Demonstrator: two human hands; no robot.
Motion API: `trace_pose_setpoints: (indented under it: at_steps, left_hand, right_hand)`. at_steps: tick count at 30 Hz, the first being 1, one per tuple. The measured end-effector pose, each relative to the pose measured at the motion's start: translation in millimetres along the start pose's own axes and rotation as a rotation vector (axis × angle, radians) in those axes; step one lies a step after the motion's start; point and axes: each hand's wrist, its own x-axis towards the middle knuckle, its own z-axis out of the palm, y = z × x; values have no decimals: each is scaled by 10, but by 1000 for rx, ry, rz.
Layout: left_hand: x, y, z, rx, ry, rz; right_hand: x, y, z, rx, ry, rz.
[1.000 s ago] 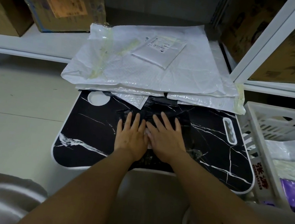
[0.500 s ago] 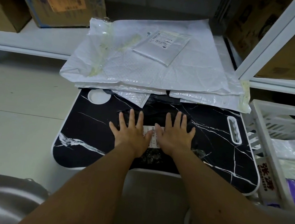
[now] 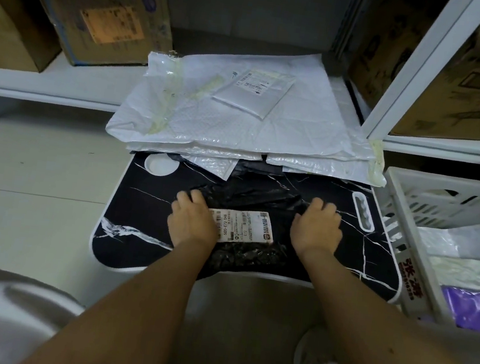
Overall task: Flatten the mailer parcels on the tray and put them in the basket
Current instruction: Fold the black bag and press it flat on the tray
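Two hands grip a black mailer on the marble-pattern tray.

The tray (image 3: 145, 200) has bare black surface at its left, running out to a white rim and a round white recess at the far-left corner; to its right the basket (image 3: 393, 200) stands just beside it, its slotted wall close to the tray's handle slot. A stack of white mailers (image 3: 239, 127) overhangs the tray's far edge. The black mailer (image 3: 255, 195) lies at the tray's middle, crumpled and glossy, with a white shipping label (image 3: 242, 223) face up (print too small to read fully). The left hand (image 3: 193, 221) and the right hand (image 3: 316, 229) sit at its two sides, fingers curled into the film, gripping its edges.
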Motion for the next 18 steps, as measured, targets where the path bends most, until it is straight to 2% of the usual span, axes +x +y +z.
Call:
trace_pose_setpoints:
  at_steps: [3,6,9,14,18]
  left_hand:
    - [-83,39,-112,-111,-153,-226]
    - [-144,80,-191,-259,-253,-359]
    - [-230,148,-284,-278,-259,-302]
    - [-322,276,-425,-208,-214,-118]
    - [-408,429,-546,-127,-214,-47]
  right_hand:
    - [-57,46,-56,143,-145,229]
    - [-97,50,-121,275,-278,312]
    - [-180,26,-226,279,-343,244]
    - [-258,-31,-481,280,-263,194]
    - [-255,-4,-718,259,-179,151]
